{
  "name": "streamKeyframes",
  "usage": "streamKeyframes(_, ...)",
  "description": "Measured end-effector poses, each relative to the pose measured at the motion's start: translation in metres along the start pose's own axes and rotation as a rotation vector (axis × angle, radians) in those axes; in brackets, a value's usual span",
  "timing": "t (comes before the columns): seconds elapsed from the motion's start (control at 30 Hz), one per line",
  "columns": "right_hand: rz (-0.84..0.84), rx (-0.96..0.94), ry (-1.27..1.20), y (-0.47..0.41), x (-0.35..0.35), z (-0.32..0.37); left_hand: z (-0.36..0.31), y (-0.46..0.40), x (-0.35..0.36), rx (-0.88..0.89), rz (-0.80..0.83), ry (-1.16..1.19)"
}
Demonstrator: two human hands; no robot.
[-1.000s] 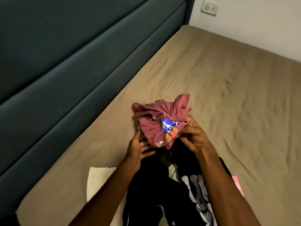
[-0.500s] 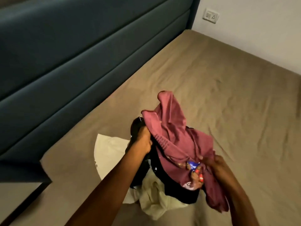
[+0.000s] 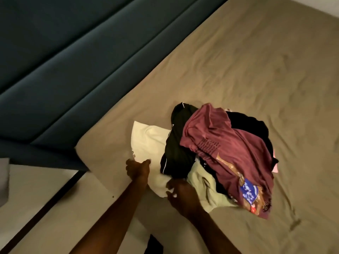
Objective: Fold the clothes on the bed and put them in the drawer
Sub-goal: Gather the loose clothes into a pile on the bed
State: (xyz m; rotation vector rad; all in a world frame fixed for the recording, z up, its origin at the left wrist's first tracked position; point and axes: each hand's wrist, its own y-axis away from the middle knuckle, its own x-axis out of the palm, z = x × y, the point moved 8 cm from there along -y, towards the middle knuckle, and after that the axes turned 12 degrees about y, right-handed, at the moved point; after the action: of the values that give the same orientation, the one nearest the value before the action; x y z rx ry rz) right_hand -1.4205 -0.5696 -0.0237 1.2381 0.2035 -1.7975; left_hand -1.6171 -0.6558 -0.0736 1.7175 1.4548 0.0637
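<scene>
Tan sheets cover the bed [image 3: 238, 61], with a dark teal padded headboard [image 3: 73, 52] running along its far-left edge, and the heap of clothes [image 3: 220, 153] sits near the bed's near-left corner. That heap is the landmark for everything else.

1 second ago both hands held the maroon shirt [image 3: 229, 143] up in the air; half a second ago it was being swung aside. Now it lies dropped on top of the heap, draped over a black garment [image 3: 176, 140], with its printed graphic turned toward the heap's near-right edge. A pale yellow-green piece [image 3: 205, 187] pokes out from under the heap's near side.

Both hands have moved to the cream garment [image 3: 150, 142], which spreads flat out from the heap's left side. The left hand [image 3: 138, 169] pinches its near-left edge with curled fingers. The right hand [image 3: 180, 193] curls round the cream cloth at the heap's near-left foot, where it disappears under the black garment.

My reading: the maroon shirt was set aside unfolded, and the cream garment is the 1 chosen to fold first. It probably needs pulling free of the heap, which may drag the black garment along. No drawer is in view.
</scene>
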Motion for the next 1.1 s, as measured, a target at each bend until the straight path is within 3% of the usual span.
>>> streamKeyframes(0.13, 0.22, -0.001, 0.283, -0.035, 0.11, 0.004, 0.013, -0.044, 0.022, -0.006, 0.123, 0.04)
streamKeyframes(0.2, 0.243, 0.053, 0.34, -0.044, 0.133, -0.001, 0.016, -0.061, 0.028, -0.005, 0.177, 0.045)
streamKeyframes(0.37, 0.087, 0.114, 0.377, -0.062, 0.124, 0.019, 0.024, -0.082, 0.035, -0.297, 0.452, 0.225)
streamKeyframes(0.53, -0.045, 0.245, 0.185, -0.058, 0.115, 0.036, -0.002, -0.078, 0.011, -0.268, 0.53, 0.402)
streamKeyframes(0.8, -0.528, 0.374, -0.265, -0.028, 0.02, 0.079, -0.103, -0.045, -0.034, 0.079, 0.475, 0.419)
streamKeyframes(1.0, -0.792, 0.258, -0.373, -0.002, -0.1, 0.123, -0.196, 0.045, -0.035, 0.176, 0.594, 0.52)
streamKeyframes(1.1, -0.961, 0.267, -0.347, 0.032, -0.183, 0.12, -0.236, 0.106, -0.026, 0.106, 0.762, 0.604)
